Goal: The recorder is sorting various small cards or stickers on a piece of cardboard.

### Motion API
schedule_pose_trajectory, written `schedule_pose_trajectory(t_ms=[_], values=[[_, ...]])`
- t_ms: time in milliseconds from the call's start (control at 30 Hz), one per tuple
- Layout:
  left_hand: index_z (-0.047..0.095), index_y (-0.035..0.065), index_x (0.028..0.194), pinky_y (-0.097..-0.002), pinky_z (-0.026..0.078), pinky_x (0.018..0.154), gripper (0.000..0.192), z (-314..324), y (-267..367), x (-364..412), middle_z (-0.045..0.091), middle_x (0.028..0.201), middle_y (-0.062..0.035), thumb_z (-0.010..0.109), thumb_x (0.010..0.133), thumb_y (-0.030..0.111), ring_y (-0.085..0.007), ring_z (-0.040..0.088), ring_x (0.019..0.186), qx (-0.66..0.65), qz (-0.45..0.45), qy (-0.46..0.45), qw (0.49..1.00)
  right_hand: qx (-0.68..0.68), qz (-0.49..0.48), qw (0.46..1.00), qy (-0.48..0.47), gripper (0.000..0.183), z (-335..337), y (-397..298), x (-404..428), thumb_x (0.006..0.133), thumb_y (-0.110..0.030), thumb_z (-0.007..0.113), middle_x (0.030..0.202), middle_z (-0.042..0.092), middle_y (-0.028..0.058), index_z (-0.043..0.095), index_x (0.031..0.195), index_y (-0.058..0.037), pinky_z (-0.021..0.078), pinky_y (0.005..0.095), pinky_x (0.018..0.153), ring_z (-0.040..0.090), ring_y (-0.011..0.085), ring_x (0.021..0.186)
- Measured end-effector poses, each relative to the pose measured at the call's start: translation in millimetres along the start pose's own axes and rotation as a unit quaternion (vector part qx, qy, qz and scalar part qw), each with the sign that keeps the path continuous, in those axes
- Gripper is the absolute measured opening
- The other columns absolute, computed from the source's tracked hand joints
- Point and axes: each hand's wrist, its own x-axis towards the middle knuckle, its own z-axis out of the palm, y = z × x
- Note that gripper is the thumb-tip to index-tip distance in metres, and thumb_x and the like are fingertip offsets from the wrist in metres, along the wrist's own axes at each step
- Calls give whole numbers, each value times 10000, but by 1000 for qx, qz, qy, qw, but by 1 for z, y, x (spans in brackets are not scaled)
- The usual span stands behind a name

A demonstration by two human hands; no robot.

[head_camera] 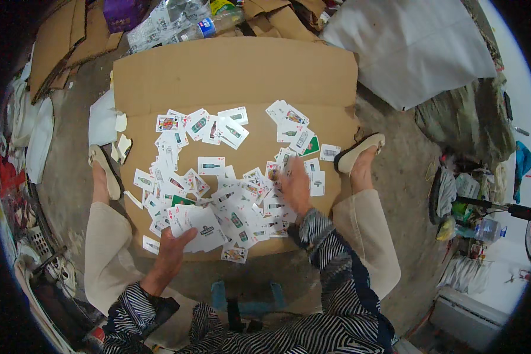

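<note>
Many playing cards (236, 217), mostly face up with bottle pictures, lie scattered and overlapping on a flat cardboard sheet (234, 75) between my legs. My left hand (175, 245) grips a fanned bunch of cards (199, 228) at the near left of the spread, thumb on top; aces show at its left edge. To the right, my right hand (295, 188) is over the cards, blurred, and its fingers hide what lies beneath. Whether it holds a card cannot be told. A green card back (312, 146) shows beyond it, and a single card (330, 152) lies at the sheet's right edge.
Beyond the sheet lie a plastic bottle (208, 27), crumpled plastic and cardboard pieces (287, 17). A large white sack (407, 48) is at the far right. My shoes (360, 152) flank the sheet on both sides. Clutter, including a large clear bottle (489, 231), lines the right wall.
</note>
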Motion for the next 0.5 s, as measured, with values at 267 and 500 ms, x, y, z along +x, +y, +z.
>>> schedule_pose_trajectory(t_ms=[267,500], values=[[554,-2,1081,-297,467,800,301,6,5,1,621,987,-62,607,799,87,-149,592,890,22,0,7,1000,-234,-115,965,-22,636,53,-47,17,745,-361,612,1347,309,199,405,1263,-55,317,525,925,254,385,1263],[554,-12,1058,-298,479,774,300,-17,-17,9,620,978,-73,624,786,93,-162,596,871,50,-5,20,999,-89,-130,987,-30,376,51,-32,-7,657,-144,668,1054,522,167,556,1005,-51,387,429,840,490,335,1008]])
